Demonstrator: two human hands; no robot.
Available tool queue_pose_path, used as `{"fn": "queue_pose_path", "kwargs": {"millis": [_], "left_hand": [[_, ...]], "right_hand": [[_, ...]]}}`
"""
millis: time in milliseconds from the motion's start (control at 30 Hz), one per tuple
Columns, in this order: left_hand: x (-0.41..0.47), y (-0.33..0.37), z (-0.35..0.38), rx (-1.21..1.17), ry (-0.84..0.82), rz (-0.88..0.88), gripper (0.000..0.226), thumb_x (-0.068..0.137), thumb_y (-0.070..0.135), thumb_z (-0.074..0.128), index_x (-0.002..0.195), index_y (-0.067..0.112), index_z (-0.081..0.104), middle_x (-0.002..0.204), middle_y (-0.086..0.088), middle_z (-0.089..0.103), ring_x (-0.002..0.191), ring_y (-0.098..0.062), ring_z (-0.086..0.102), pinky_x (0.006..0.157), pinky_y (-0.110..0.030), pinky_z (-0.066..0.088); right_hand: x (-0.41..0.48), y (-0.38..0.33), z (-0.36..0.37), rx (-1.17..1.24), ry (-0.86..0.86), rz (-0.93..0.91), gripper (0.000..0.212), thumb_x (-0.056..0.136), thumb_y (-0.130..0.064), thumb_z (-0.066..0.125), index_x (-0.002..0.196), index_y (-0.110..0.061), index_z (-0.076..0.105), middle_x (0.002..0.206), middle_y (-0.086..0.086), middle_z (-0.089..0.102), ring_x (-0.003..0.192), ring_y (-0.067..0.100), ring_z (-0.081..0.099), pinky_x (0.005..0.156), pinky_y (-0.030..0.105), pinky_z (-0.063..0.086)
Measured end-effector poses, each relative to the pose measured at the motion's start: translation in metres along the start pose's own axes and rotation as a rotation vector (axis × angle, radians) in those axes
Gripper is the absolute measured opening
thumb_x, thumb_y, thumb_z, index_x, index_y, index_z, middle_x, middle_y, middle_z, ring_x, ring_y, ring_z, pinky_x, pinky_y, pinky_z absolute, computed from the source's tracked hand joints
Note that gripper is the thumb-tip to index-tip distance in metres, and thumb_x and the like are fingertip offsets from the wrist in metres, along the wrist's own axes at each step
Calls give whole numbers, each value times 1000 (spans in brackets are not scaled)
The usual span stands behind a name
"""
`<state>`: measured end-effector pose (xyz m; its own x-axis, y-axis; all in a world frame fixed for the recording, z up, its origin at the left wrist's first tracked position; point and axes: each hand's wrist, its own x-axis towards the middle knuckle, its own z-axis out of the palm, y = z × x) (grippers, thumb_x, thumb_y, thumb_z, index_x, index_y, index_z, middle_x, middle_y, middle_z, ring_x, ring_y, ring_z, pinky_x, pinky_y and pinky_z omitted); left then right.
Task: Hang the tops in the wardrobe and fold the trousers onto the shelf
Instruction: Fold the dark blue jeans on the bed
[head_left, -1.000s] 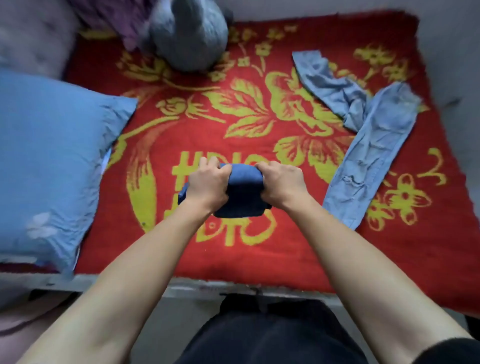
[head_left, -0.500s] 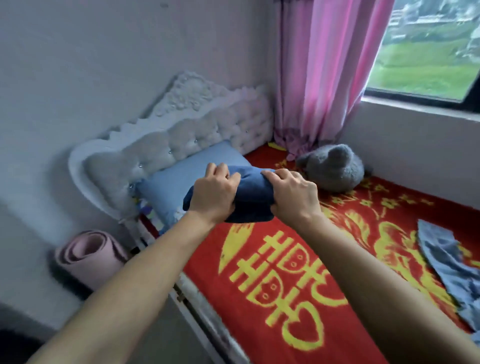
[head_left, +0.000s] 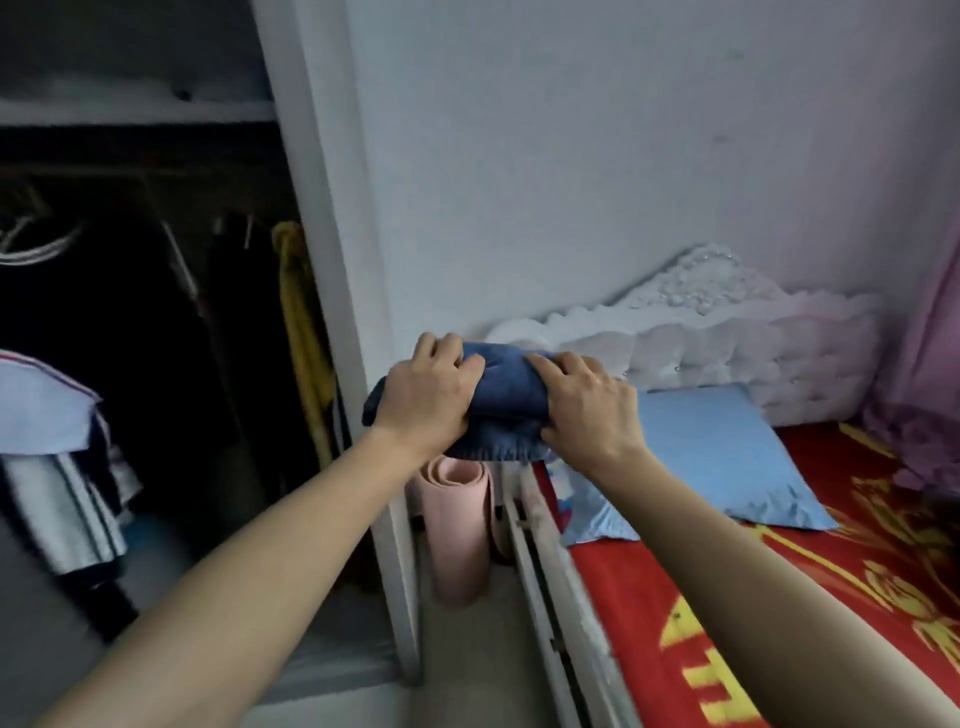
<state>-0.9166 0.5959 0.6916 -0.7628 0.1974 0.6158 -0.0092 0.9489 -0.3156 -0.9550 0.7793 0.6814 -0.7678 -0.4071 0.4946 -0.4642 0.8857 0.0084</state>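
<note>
The left hand (head_left: 426, 400) and right hand (head_left: 584, 410) clamp the folded blue trousers (head_left: 506, 402) from both ends, fingers closed over the bundle so the folds hold in transit. The bundle is held in mid-air, right of the open wardrobe (head_left: 156, 322), near the bed (head_left: 779, 597)

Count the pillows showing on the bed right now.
1: a blue pillow lies at the head of the bed, against the white headboard. More could be hidden outside the frame to the right.

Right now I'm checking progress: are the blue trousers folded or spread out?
Folded. The blue trousers form a compact bundle gripped between the left hand and right hand.
</note>
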Motion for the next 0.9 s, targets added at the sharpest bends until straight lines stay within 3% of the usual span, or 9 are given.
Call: {"fn": "queue_pose_path", "kwargs": {"millis": [133, 267, 400, 533, 633, 900], "left_hand": [[-33, -129, -8, 108, 30, -73, 34, 51, 11, 78, 82, 15, 64, 85, -9, 58, 78, -31, 57, 43, -27, 33], [-53, -264, -29, 226, 46, -162, 37, 51, 15, 81, 83, 16, 63, 86, -8, 55, 80, -31, 56, 44, -28, 31], [-52, -367, -59, 339, 96, -222, 37, 47, 11, 79, 80, 14, 61, 86, -11, 54, 79, -34, 55, 46, -27, 23], [-42, -445, -81, 404, 165, -269, 39, 49, 10, 79, 83, 12, 61, 90, -13, 54, 82, -37, 54, 46, -26, 25], [-31, -492, -91, 444, 239, -299, 39, 54, 9, 78, 89, 12, 62, 95, -14, 53, 87, -38, 53, 46, -27, 28], [45, -599, -82, 537, 429, -267, 37, 69, 14, 73, 102, 10, 57, 111, -17, 49, 100, -38, 48, 54, -34, 34]], "right_hand": [[66, -121, 8, 17, 77, -121, 78, 63, -26, 78, 138, -25, 53, 118, 4, 64, 108, 30, 60, 73, 40, 55], [136, -246, -4, 52, 192, -236, 72, 71, -24, 74, 138, -27, 51, 120, 3, 64, 107, 29, 62, 75, 39, 54], [197, -334, -30, 98, 328, -312, 70, 74, -27, 72, 140, -26, 49, 119, 4, 63, 103, 30, 62, 67, 37, 51], [253, -394, -60, 66, 460, -367, 68, 77, -31, 71, 142, -28, 48, 119, 3, 63, 102, 29, 62, 62, 34, 43], [290, -429, -78, 72, 516, -389, 64, 77, -28, 69, 138, -26, 50, 116, 5, 63, 101, 31, 62, 63, 36, 46], [411, -474, -91, 49, 737, -376, 63, 82, -27, 66, 140, -25, 45, 120, 7, 59, 104, 33, 60, 64, 37, 36]]}}
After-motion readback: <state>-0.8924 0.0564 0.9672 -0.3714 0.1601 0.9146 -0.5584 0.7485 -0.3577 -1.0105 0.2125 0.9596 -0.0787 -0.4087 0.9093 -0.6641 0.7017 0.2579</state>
